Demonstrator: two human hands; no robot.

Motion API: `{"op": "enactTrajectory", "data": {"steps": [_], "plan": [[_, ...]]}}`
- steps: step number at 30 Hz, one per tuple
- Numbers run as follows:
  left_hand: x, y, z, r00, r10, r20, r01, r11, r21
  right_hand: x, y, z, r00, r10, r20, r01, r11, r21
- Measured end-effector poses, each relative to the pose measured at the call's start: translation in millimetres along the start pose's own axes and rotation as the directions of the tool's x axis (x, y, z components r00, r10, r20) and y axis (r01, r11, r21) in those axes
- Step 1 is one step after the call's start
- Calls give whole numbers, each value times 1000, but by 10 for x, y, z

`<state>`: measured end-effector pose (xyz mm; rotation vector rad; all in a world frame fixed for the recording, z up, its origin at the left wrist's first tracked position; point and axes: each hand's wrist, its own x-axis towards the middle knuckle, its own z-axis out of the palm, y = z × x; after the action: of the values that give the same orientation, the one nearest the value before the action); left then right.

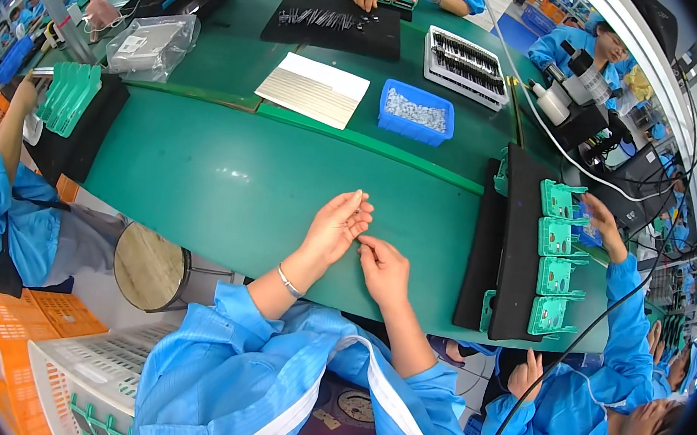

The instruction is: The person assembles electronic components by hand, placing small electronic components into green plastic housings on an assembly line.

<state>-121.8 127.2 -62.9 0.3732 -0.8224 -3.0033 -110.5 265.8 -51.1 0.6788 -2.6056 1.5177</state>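
Note:
Over the green tabletop [202, 160], my left hand [337, 226] is turned palm inward with its fingers curled together. Whatever lies inside those fingers, if anything, is too small or hidden to make out. Just to the right and slightly lower, my right hand [385, 271] is closed, its index fingertip close to the left hand's fingers. I cannot see any thing in its grip. Beyond my hands, a blue bin [414, 131] holds many small pale pieces [416, 110]. Left of it lies a cream sheet with lines [313, 89].
Black mats [521, 244] with several green plastic frames [555, 271] stand at right, beside a co-worker's hand [605, 223]. A white tray of black parts [468, 67], a black mat of thin pins [335, 25] and a bagged box [153, 44] lie farther back. A stool [149, 267] stands left.

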Motion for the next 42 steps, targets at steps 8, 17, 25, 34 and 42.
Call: {"op": "enactTrajectory", "data": {"steps": [8,17,25,34,42], "plan": [[-34,31,95,1000,13,-5,-13,1000,-23,-9,-10,1,1000,-8,-8,8,1000,6],[19,-6,21,998,62,-29,-62,998,-1,43,5,27,1000,-21,9,20,1000,22],[12,-24,45,1000,25,10,-25,998,-61,-4,138,32,1000,27,14,-26,1000,-10],[57,-151,-82,991,58,120,-58,998,-10,-31,206,71,999,-5,35,3,998,55],[-7,-70,24,990,22,136,-35,995,91,-29,252,68,995,51,82,-59,994,91]]}}
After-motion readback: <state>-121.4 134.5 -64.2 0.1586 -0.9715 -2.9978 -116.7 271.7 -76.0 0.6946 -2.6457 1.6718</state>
